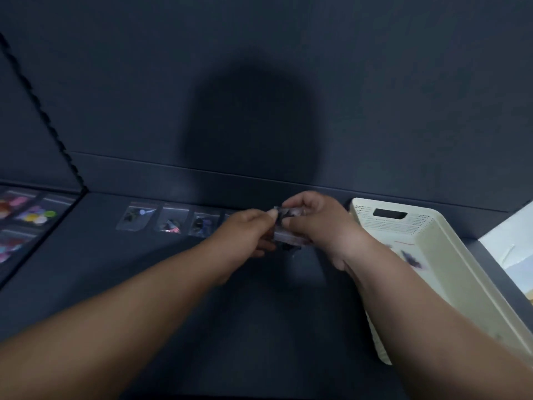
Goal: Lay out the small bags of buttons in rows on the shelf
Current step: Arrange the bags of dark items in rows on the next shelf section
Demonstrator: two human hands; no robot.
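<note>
Both hands meet over the dark shelf (144, 272) and hold a small stack of clear button bags (285, 236) between them. My left hand (248, 235) pinches the stack's left edge. My right hand (320, 226) grips its top and right side with curled fingers. Three bags lie in a row along the back of the shelf: one at the left (136, 217), a second (172, 220) and a third (204, 223). A further bag is partly hidden behind my left hand.
A cream plastic basket (427, 226) stands at the right with a button bag (411, 259) inside it. The neighbouring shelf section at the far left holds bags of bright buttons (31, 215). A dark back wall (259, 82) rises behind the shelf.
</note>
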